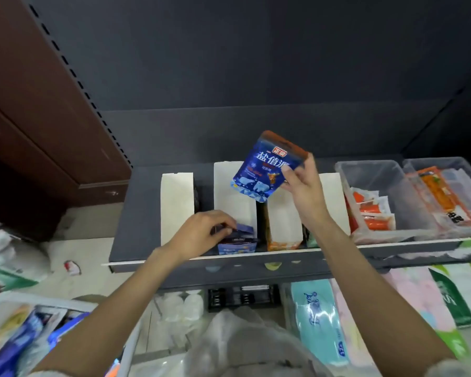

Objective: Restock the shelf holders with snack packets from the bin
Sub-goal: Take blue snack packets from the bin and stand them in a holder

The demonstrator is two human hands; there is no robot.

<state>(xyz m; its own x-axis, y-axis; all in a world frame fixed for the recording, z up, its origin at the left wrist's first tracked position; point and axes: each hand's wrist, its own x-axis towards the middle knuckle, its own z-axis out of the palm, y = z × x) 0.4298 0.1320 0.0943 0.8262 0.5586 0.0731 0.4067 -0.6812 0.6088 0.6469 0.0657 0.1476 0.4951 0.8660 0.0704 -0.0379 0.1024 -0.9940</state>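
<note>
A: Item held?
B: Blue snack packet [267, 170], white characters "盐值派", red logo tab; right hand [302, 183] pinches its edge above the white shelf holders [233, 186].

A: Left hand [201, 232]?
B: Fingers grip the blue packets [238, 238] in the front holder. Bin [0, 303] lower left.

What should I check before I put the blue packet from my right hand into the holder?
1. Right hand grips the blue packet: ok.
2. Packet upright: not ok, tilted.
3. Left hand on the blue packets already in the white holder: ok.
4. Free space behind those packets: ok.
5. Same product as those packets: cannot tell.
</note>
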